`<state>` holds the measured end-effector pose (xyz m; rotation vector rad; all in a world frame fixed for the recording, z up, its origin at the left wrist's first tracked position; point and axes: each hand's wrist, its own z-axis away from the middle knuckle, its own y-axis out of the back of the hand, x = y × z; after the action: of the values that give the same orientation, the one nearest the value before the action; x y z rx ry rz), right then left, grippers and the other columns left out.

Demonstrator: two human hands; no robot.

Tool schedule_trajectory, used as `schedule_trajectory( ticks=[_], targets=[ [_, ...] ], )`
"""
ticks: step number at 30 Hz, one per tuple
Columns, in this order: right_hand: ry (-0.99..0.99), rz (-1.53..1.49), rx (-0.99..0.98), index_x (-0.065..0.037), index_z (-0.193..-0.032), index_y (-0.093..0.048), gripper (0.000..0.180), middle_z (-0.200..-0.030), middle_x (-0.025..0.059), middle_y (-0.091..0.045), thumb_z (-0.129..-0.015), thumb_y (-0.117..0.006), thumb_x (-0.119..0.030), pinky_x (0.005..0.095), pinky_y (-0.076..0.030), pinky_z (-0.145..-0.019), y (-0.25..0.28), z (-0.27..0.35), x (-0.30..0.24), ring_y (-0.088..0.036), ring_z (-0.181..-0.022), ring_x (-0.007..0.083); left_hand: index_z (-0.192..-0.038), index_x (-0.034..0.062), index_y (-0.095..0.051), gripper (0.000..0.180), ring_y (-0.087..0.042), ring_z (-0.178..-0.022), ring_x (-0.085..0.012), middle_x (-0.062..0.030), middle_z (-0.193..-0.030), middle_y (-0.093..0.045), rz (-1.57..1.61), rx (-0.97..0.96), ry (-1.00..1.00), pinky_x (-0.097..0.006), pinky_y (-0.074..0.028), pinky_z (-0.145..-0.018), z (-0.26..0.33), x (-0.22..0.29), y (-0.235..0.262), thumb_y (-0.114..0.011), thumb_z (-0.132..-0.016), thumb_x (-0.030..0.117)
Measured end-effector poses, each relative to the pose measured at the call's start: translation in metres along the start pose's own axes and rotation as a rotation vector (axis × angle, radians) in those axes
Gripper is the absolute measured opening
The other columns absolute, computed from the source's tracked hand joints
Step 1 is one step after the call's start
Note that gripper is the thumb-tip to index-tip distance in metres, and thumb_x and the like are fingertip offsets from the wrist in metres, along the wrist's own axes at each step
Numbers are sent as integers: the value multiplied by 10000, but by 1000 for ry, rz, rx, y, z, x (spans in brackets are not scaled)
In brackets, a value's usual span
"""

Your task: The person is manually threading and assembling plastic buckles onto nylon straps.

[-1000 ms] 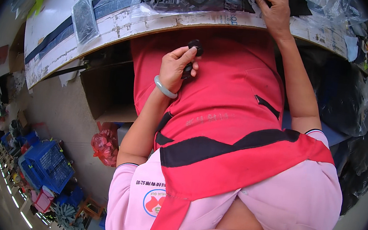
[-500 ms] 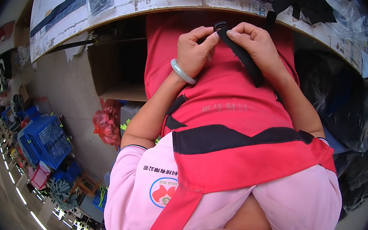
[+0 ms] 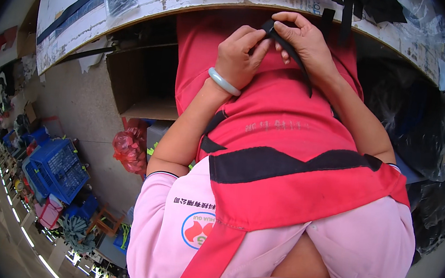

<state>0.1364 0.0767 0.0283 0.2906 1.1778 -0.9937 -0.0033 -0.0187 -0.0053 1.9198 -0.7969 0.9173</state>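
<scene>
Worn white table (image 3: 155, 1) curves overhead, with a cardboard box (image 3: 147, 85) beneath it. Below its edge, over the red apron (image 3: 287, 146), left hand (image 3: 237, 56) and right hand (image 3: 304, 42) meet, both pinching one black strap (image 3: 291, 54).

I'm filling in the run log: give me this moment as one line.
left hand: pinching black strap end | right hand: gripping same strap | strap: hangs over red apron | place: below table edge

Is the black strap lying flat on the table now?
No, the black strap is held by the left hand and the right hand above the red apron.
</scene>
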Motion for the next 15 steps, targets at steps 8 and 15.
schedule_trajectory(
  ticks=[8, 15],
  targets=[
    [-110, -51, -123, -34, -1031, -643, 210, -855, 27, -647, -905, -652, -203, 192, -501, -693, 18, -8, -1, -610, -763, 72, -1009, -23, -657, 194, -551, -571, -96, -36, -794, -619, 954, -33, 789, -211, -431, -433, -4, 11, 9, -616, -921, 145],
    [411, 303, -34, -34, -1021, -672, 135, -848, -4, -625, -899, -638, -80, 186, -460, -692, 7, 6, -8, -563, -763, 52, -1000, -46, -646, 220, -542, -543, -112, -81, -767, -628, 926, 17, 860, -207, -393, -413, -9, 4, 1, -624, -917, 156]
  ],
)
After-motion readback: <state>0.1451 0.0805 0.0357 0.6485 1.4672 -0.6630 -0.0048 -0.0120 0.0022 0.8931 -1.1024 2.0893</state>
